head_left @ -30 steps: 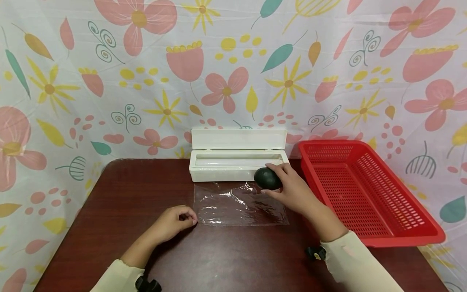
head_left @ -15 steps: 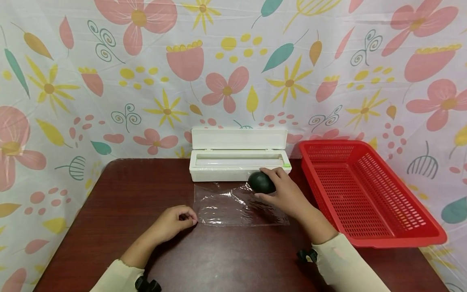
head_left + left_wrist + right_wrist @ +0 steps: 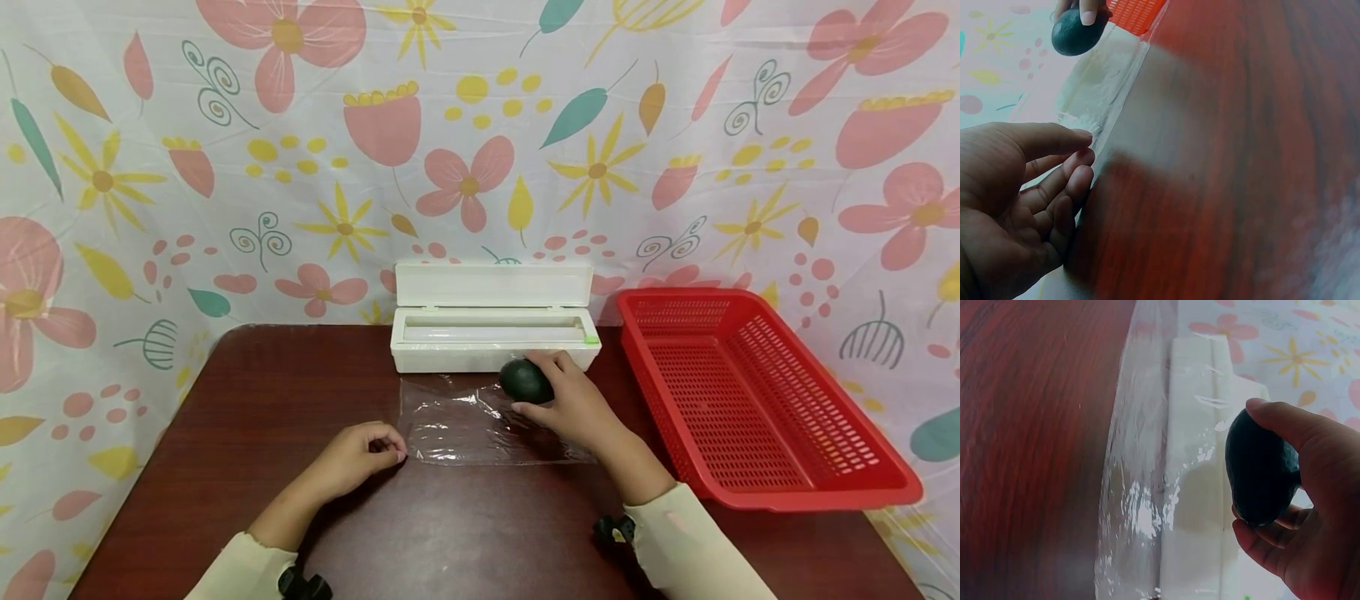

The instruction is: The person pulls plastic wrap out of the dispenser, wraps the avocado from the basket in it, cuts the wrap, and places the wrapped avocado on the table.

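Note:
A dark green avocado (image 3: 525,381) is in my right hand (image 3: 576,403), thumb on one side and fingers curled round the other. It hangs over the back part of a sheet of clear plastic wrap (image 3: 450,432), close in front of the white wrap dispenser (image 3: 450,359). In the right wrist view the bumpy avocado skin (image 3: 1257,469) shows between thumb and fingers. My left hand (image 3: 356,458) rests on the table at the sheet's front left corner; in the left wrist view its thumb and forefinger pinch the film's edge (image 3: 1105,128).
The dispenser's lid (image 3: 491,286) stands raised against the floral cloth (image 3: 465,108), with a small green piece (image 3: 592,339) at its box's right end. A red perforated basket (image 3: 817,498) sits at the right of the brown table (image 3: 285,375).
My right hand has carried the avocado left and slightly toward me, over the plastic wrap, uncovering the green piece on the dispenser. The left hand has stayed in place.

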Action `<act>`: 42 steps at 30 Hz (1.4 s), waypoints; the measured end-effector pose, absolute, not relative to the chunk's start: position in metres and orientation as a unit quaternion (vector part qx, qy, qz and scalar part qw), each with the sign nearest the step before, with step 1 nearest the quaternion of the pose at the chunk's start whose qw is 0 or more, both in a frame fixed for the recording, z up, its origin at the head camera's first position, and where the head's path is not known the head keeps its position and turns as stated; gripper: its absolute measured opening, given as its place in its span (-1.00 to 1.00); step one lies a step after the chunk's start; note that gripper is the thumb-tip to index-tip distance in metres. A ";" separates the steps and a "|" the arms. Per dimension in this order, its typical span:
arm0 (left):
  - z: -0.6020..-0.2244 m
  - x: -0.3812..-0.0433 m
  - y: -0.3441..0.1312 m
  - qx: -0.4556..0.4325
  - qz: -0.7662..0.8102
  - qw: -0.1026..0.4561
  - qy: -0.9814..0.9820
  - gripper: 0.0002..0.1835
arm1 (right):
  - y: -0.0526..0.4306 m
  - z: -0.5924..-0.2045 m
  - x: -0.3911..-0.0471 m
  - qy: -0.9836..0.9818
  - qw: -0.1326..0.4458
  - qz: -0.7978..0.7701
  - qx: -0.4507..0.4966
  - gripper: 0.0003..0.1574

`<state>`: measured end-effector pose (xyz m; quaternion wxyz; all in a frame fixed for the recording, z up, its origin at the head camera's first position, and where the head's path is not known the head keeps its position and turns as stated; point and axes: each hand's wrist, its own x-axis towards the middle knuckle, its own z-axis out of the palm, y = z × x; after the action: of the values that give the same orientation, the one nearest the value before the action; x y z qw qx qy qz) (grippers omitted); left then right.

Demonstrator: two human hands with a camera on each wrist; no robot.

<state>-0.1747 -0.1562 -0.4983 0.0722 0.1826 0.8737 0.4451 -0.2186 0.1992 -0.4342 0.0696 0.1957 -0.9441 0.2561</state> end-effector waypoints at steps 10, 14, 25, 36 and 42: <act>-0.498 -0.175 -0.156 0.182 0.454 0.076 0.869 -0.97 | 0.186 -0.444 -0.220 -0.947 0.057 0.254 0.190 0.04; -0.499 -0.175 -0.156 0.186 0.450 0.074 0.870 -0.96 | 0.180 -0.449 -0.221 -0.947 0.061 0.253 0.187 0.01; -0.499 -0.175 -0.156 0.180 0.449 0.075 0.872 -0.95 | 0.169 -0.459 -0.226 -0.939 0.061 0.272 0.202 -0.06; -0.497 -0.175 -0.156 0.175 0.449 0.078 0.873 -0.99 | 0.161 -0.462 -0.231 -0.940 0.066 0.262 0.209 -0.10; -0.497 -0.175 -0.155 0.174 0.450 0.075 0.873 -0.95 | 0.157 -0.466 -0.231 -0.944 0.059 0.251 0.205 -0.10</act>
<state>-0.1745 -0.1554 -0.4972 0.0749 0.1739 0.8726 0.4503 -0.2313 0.1574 -0.4659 0.0592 0.2051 -0.9441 0.2513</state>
